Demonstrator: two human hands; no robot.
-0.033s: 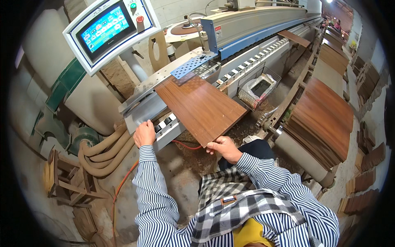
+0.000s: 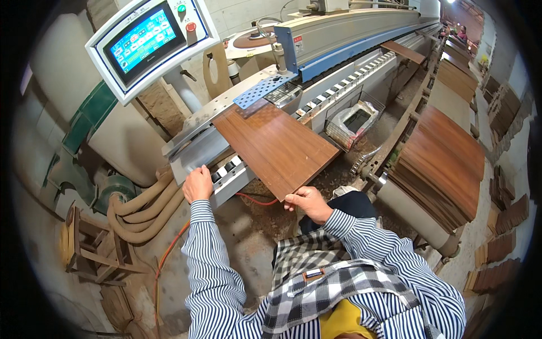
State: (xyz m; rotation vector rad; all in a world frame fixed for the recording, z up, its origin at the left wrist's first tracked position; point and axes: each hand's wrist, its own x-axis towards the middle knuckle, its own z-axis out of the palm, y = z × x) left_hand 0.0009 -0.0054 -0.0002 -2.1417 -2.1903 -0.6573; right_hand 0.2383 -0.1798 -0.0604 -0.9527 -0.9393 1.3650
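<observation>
Brown board (image 2: 275,146) lies flat on the machine bench (image 2: 197,148). My right hand (image 2: 306,204) pinches its near corner; my left hand (image 2: 197,183) presses the bench's near edge, fingers closed on nothing.

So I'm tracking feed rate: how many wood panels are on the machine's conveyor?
2. One wood panel at the near end, gripped by the right hand; a second panel farther down the conveyor. Others may be hidden inside.

Wood-grain brown panel (image 2: 276,148); blue perforated plate (image 2: 261,90); blue-white striped sleeves (image 2: 214,265); orange cable (image 2: 169,254); grey machine bed (image 2: 197,155).
</observation>
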